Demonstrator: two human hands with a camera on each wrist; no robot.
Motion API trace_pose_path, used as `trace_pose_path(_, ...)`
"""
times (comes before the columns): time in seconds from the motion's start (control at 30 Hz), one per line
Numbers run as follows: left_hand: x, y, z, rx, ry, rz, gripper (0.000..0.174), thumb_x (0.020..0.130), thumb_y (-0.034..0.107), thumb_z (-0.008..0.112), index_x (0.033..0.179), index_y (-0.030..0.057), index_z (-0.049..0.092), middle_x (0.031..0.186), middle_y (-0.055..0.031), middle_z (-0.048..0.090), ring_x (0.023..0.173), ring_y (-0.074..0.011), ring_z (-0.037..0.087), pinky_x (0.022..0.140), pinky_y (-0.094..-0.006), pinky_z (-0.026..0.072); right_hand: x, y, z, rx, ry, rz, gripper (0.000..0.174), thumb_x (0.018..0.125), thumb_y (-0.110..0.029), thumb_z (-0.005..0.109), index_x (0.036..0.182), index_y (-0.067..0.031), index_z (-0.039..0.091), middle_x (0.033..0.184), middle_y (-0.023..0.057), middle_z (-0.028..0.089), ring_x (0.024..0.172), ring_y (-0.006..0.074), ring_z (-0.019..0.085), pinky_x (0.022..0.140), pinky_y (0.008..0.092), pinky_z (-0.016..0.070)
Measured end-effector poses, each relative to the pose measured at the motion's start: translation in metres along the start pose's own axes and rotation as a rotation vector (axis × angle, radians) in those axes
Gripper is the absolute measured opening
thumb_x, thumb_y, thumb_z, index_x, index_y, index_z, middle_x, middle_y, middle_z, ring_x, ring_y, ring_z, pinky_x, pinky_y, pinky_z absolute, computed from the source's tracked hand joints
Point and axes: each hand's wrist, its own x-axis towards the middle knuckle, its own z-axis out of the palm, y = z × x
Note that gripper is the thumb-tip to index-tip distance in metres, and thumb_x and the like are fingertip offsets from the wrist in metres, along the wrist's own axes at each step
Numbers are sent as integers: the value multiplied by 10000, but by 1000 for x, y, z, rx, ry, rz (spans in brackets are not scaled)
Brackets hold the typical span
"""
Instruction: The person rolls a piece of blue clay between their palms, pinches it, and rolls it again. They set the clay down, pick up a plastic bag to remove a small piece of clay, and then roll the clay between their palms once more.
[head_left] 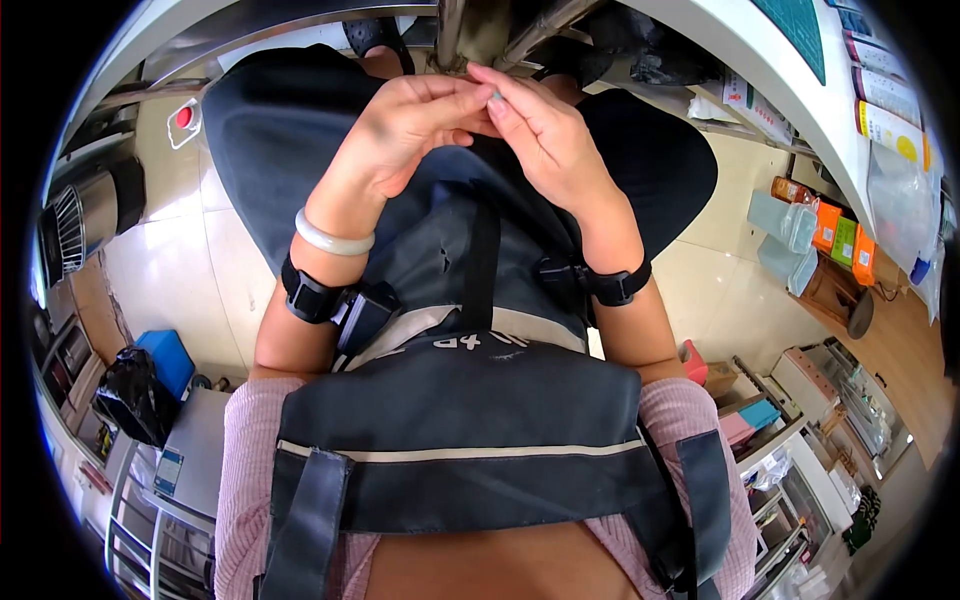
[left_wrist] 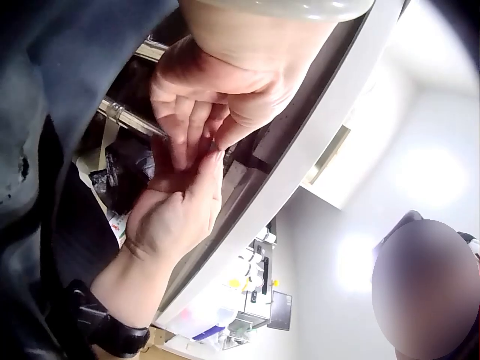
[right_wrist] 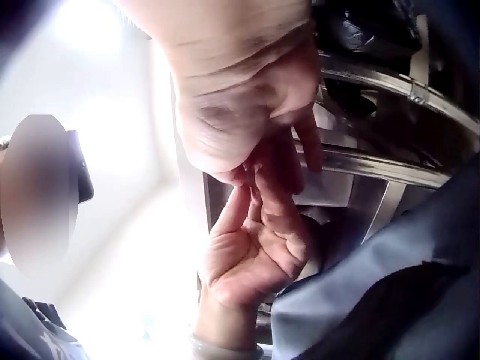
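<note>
Both hands meet fingertip to fingertip above the lap, close to the table's edge. Between the thumb tips sits a tiny pale-green thing (head_left: 495, 96), mostly hidden by the fingers; I cannot tell its kind. My left hand (head_left: 400, 125), with a pale bangle (head_left: 333, 236) on its wrist, pinches at it from the left with thumb and forefinger. From the other side my right hand (head_left: 548, 140) pinches it too, thumb bent over the spot. In the left wrist view the right hand (left_wrist: 174, 214) is palm up below the left hand (left_wrist: 236, 82).
A white table edge (head_left: 800, 110) curves round in front, with packets (head_left: 885, 100) and a green mat (head_left: 795, 30) on it. Metal legs (head_left: 450, 35) stand beneath. A dark apron (head_left: 470, 400) covers the lap. Small boxes (head_left: 840, 240) are at right; a grey cabinet (head_left: 195, 440) stands at left.
</note>
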Motion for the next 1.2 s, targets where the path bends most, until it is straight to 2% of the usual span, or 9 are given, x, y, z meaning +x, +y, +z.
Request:
trace_pose_path(0.07, 0, -1, -3, 18, 25, 38, 288, 863, 251, 601, 951, -19, 645, 862, -100, 674, 813, -152, 644, 680, -211, 436, -1, -8, -4, 45, -86, 6, 332, 894, -189, 513, 1200, -61, 529, 1037, 139, 600, 945, 290, 570, 796, 338, 454)
trace_pose_path(0.1, 0, -1, -4, 6, 0, 42, 273, 860, 237, 605, 949, -18, 645, 865, -99, 675, 815, -148, 643, 678, -208, 435, -1, -13, -6, 70, -97, 32, 321, 912, -132, 493, 1219, -44, 531, 1011, 124, 611, 905, 209, 577, 827, 278, 434)
trace_pose_path(0.13, -1, -1, -4, -9, -25, 44, 258, 857, 222, 609, 947, -16, 645, 867, -98, 675, 816, -144, 642, 676, -205, 434, 1, -14, -8, 71, -98, 31, 321, 912, -132, 493, 1219, -44, 531, 1011, 124, 611, 905, 209, 577, 827, 278, 434)
trace_pose_path(0.43, -8, 10, -2, -162, -192, 30, 325, 917, 191, 429, 1036, -56, 604, 997, -181, 647, 944, -285, 628, 756, -286, 470, 3, -6, -13, -356, 21, -289, 306, 780, -47, 607, 1085, -66, 590, 871, 77, 630, 765, 246, 597, 621, 318, 478)
trace_pose_path(0.6, -10, 15, 1, -132, -108, -10, 380, 925, 232, 400, 1030, -72, 602, 1006, -189, 644, 941, -283, 627, 771, -296, 466, 4, -13, -15, -137, 267, -157, 116, 776, -64, 649, 889, -43, 665, 749, 85, 651, 632, 206, 612, 565, 273, 474)
trace_pose_path(0.63, -10, 16, 1, -107, -83, -1, 391, 926, 242, 397, 1028, -76, 602, 1006, -191, 644, 935, -278, 629, 774, -294, 465, 4, -17, -19, -93, 264, -113, 73, 778, -5, 655, 846, 17, 674, 774, 85, 681, 634, 90, 606, 567, 185, 463)
trace_pose_path(0.87, -6, 11, -1, -130, -102, 33, 359, 927, 245, 406, 954, -38, 625, 953, -181, 658, 903, -259, 637, 756, -280, 467, 1, -18, -11, 186, 305, 96, 81, 790, -48, 668, 859, -6, 675, 751, 54, 669, 643, 91, 606, 588, 205, 481)
trace_pose_path(0.93, -5, 12, 0, -134, -93, 49, 328, 923, 235, 419, 904, -18, 626, 920, -171, 663, 873, -246, 640, 749, -277, 467, 3, -21, -9, 468, 274, 167, 122, 816, -46, 646, 925, 3, 668, 806, 58, 651, 693, 85, 604, 623, 203, 496)
trace_pose_path(1.2, -6, 10, 0, -133, -7, 75, 319, 908, 247, 449, 935, -16, 629, 821, -105, 658, 760, -165, 617, 719, -254, 444, 7, -29, -14, 775, 174, 210, 196, 877, -68, 572, 1047, 5, 636, 851, 37, 596, 733, 88, 578, 650, 233, 526)
